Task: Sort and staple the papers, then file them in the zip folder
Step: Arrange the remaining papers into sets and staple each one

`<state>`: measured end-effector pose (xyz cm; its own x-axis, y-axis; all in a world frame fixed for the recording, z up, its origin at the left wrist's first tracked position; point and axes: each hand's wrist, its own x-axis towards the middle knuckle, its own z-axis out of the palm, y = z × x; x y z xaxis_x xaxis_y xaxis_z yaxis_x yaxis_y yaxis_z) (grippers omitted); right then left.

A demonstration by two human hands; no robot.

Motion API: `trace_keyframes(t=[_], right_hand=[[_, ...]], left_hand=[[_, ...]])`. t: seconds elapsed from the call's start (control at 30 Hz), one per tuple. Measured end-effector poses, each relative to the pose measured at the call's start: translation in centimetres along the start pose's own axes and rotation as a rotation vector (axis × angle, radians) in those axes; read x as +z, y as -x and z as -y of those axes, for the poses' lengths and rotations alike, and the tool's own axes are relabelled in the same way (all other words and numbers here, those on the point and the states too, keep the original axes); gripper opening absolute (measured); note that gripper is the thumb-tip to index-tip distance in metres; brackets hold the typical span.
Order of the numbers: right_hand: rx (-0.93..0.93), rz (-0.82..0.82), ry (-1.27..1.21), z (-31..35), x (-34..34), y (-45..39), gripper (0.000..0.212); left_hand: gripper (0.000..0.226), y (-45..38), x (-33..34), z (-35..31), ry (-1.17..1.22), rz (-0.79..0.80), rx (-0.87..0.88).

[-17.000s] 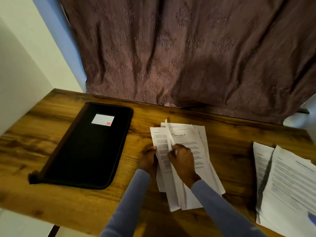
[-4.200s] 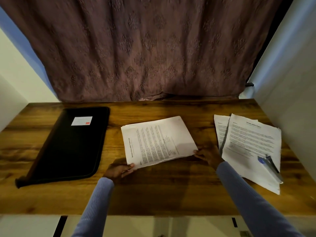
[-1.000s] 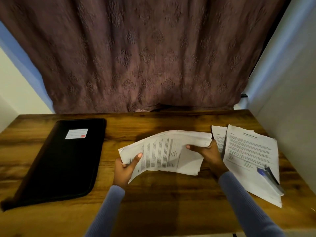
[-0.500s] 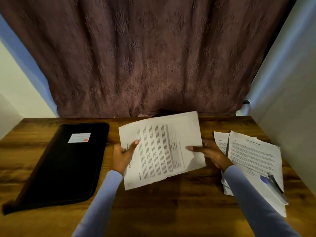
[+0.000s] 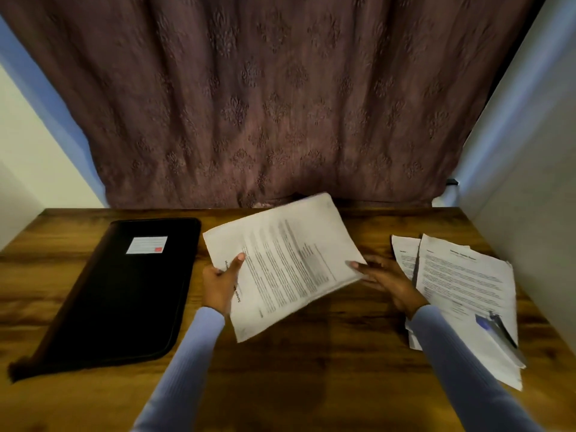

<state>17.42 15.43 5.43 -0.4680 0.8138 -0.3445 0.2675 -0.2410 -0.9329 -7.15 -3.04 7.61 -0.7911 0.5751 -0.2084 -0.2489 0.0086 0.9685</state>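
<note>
A sheaf of papers (image 5: 286, 263) is pinched by the left hand (image 5: 219, 280) (right hand (image 5: 385, 280) relaxed, fingertips touching) above the table (image 5: 311, 369), between one zip folder (image 5: 124, 291) and a second pile (image 5: 464, 285) bearing one stapler (image 5: 498, 335).

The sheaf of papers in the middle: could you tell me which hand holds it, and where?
The left hand grips the sheaf of papers at its left edge, thumb on top. The right hand touches the right corner with nearly straight fingers.
</note>
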Motion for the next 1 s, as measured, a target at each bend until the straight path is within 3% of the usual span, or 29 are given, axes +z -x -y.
trace_keyframes(t=[0.13,0.27,0.5,0.6,0.73,0.8,1.0], right_hand=[[0.172,-0.049,-0.334,-2.1,3.4,3.2,0.036],[0.368,0.221,-0.222,-2.5,9.3,6.6,0.045],[0.212,0.265,-0.166,-2.6,11.4,7.5,0.034],[0.2,0.214,-0.157,-3.1,10.8,6.9,0.034],[0.196,0.195,-0.157,-3.8,9.8,6.4,0.038],[0.211,0.209,-0.148,-4.2,9.2,6.4,0.04],[0.208,0.246,-0.107,-5.2,7.9,6.6,0.032]], left_hand=[[0.018,-0.2,1.1,1.9,0.183,-0.182,-0.072],[0.027,-0.3,3.0,4.2,0.183,-0.348,-0.214],[0.034,0.5,4.7,4.8,-0.007,-0.376,-0.343],[0.04,0.8,4.7,4.8,0.061,-0.294,-0.367],[0.049,2.8,3.4,5.5,0.057,0.114,-0.518],[0.047,4.4,3.0,6.5,0.093,0.244,-0.596],[0.054,7.0,3.2,8.5,0.093,0.289,-0.58]])
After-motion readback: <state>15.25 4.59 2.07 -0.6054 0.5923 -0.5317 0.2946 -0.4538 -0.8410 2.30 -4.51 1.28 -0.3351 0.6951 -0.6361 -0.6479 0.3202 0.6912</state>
